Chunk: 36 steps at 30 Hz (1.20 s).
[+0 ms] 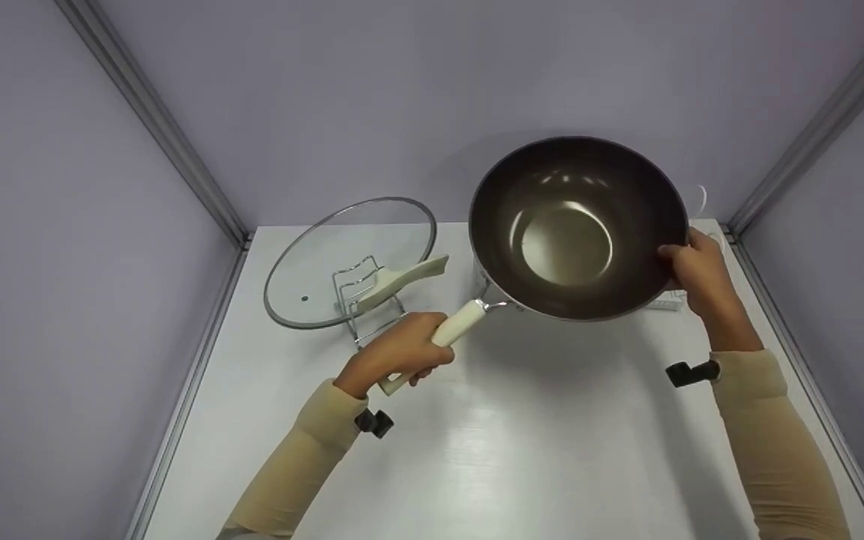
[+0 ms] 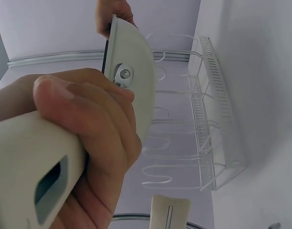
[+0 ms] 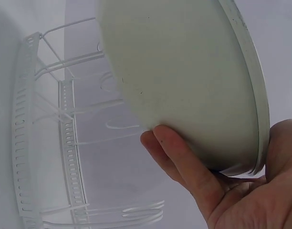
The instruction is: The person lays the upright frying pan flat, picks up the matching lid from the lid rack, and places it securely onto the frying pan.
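A deep frying pan (image 1: 574,225), dark brown inside and cream outside, is held up off the table, its inside facing the head camera. My left hand (image 1: 409,346) grips its cream handle (image 1: 460,322), fingers wrapped round it in the left wrist view. At the pan's right edge my right hand (image 1: 702,274) holds the rim, thumb over the inner side. The right wrist view shows fingers (image 3: 189,157) of that hand against the cream outer wall (image 3: 184,86).
Behind the pan stands a white wire rack (image 2: 215,95), mostly hidden in the head view. Left of it, a glass lid (image 1: 312,262) with a cream handle (image 1: 402,281) leans in a small metal wire stand (image 1: 357,322). Grey-lilac walls (image 1: 432,90) enclose the white table (image 1: 477,465).
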Available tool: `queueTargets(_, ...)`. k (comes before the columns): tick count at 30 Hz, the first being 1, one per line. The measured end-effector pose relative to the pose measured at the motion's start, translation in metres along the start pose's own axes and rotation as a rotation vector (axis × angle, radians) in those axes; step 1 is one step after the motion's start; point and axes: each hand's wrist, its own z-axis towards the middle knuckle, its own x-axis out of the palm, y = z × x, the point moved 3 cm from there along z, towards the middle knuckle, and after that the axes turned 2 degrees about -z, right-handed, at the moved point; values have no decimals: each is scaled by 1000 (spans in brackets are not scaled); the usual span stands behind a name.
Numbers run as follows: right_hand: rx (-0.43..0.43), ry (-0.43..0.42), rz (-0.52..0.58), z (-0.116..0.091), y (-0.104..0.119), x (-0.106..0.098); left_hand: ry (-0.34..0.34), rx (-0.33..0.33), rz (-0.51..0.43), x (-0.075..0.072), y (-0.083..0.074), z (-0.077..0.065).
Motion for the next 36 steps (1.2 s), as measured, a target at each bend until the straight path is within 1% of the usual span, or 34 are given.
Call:
queueTargets(8, -14, 7, 17, -11, -4, 7, 8, -15, 43, -6, 4, -9)
queueTargets(14, -27, -3, 17, -19, -6, 9, 11, -22, 55, -8, 7, -13)
queueTargets(23, -50, 11, 44, -31, -11, 13, 28, -2, 58, -13, 15, -18)
queueTargets(29, -65, 1, 52, -40, -13, 18, 30, 3, 65, -14, 19, -23)
queueTargets(36, -65, 4, 38, -49, -16, 22, 32, 6, 86, -14, 24, -30)
